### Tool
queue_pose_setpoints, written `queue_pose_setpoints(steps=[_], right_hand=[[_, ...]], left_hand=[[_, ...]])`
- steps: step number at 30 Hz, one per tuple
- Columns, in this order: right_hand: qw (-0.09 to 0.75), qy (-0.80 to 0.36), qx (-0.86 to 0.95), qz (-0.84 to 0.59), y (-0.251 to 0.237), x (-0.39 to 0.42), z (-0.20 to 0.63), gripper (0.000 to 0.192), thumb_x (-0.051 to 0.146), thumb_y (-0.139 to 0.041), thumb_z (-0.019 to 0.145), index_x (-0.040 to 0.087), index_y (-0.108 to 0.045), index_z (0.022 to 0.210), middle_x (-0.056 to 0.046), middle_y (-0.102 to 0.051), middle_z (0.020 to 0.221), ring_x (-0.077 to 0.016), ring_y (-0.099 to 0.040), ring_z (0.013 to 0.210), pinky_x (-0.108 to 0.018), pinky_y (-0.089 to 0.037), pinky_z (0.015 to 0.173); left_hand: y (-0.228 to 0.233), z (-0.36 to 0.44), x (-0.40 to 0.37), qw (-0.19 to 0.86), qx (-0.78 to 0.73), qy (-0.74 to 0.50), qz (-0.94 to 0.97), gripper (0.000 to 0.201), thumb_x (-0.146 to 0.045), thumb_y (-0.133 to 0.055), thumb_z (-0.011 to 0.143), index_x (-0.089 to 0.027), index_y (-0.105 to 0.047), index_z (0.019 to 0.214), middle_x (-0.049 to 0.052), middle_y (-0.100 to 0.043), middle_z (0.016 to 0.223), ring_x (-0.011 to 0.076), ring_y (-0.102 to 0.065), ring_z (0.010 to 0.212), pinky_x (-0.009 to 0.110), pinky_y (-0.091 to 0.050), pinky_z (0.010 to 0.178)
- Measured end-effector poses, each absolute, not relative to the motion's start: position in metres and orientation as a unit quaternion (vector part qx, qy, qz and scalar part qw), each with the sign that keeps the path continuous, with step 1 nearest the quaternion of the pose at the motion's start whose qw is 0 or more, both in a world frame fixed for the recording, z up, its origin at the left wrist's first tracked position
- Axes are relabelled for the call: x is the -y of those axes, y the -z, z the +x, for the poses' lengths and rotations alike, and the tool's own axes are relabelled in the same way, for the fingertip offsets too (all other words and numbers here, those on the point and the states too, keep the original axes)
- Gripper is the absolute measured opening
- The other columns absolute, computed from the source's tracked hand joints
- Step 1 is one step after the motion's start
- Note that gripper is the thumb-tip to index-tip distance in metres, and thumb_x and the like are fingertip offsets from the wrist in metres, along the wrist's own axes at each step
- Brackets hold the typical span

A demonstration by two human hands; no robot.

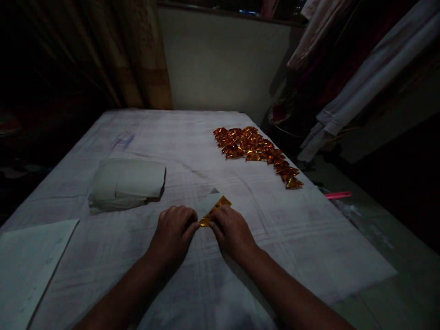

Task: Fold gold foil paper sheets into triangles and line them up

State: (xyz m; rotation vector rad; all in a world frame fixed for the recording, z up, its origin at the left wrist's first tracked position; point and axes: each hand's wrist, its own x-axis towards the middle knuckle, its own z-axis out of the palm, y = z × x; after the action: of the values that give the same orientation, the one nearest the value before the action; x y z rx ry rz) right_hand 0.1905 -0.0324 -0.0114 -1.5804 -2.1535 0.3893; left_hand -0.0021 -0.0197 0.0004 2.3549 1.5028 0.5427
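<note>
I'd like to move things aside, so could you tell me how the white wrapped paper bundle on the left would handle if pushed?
The white wrapped paper bundle looks squat and flat-bottomed, so it would probably slide on the white cloth-covered table rather than roll. Its loose, creased wrapping may shift or crumple.

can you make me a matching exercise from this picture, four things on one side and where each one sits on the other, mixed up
Things:
1. gold foil sheet
2. folded gold pieces
3. white paper bundle
4. pink tool

Places:
A. off the cloth's right edge, on the floor
B. left of the hands, lying on the cloth
C. pinched between the left hand and right hand
D. spread in a band on the far right part of the cloth

Pairs: 1-C, 2-D, 3-B, 4-A
</note>
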Motion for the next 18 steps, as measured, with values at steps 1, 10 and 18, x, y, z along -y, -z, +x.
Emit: queue_pose_setpoints(steps=[1,10,18], right_hand=[[0.23,-0.143,0.779,-0.566,0.014,0.032,0.192,0.01,0.013,-0.066,0.089,0.022,-0.061,0.088,-0.004,-0.064,0.093,-0.0201,-0.059,0.087,-0.031,-0.043,0.074],[0.302,-0.129,0.744,-0.582,0.014,0.021,0.227,0.026,0.003,-0.054,0.082,0.022,-0.062,0.098,-0.008,-0.069,0.104,-0.025,-0.061,0.1,-0.038,-0.047,0.087],[0.254,-0.156,0.757,-0.582,0.01,0.005,0.245,0.053,-0.004,-0.054,0.069,0.022,-0.064,0.115,-0.008,-0.07,0.115,-0.0251,-0.061,0.108,-0.039,-0.048,0.096]], left_hand=[[-0.001,-0.002,0.02,0.145,-0.519,-0.185,0.822,0.007,-0.025,-0.061,0.094,-0.023,-0.066,0.09,0.002,-0.066,0.087,0.0229,-0.056,0.087,0.038,-0.037,0.082],[-0.01,0.005,0.025,0.012,-0.425,-0.168,0.889,0.017,-0.018,-0.06,0.095,-0.027,-0.074,0.103,0.003,-0.069,0.092,0.0227,-0.059,0.085,0.039,-0.038,0.081],[-0.023,0.026,0.031,-0.062,-0.424,-0.107,0.897,0.009,-0.025,-0.069,0.09,-0.018,-0.068,0.085,0.006,-0.07,0.084,0.0268,-0.059,0.084,0.043,-0.04,0.083]])
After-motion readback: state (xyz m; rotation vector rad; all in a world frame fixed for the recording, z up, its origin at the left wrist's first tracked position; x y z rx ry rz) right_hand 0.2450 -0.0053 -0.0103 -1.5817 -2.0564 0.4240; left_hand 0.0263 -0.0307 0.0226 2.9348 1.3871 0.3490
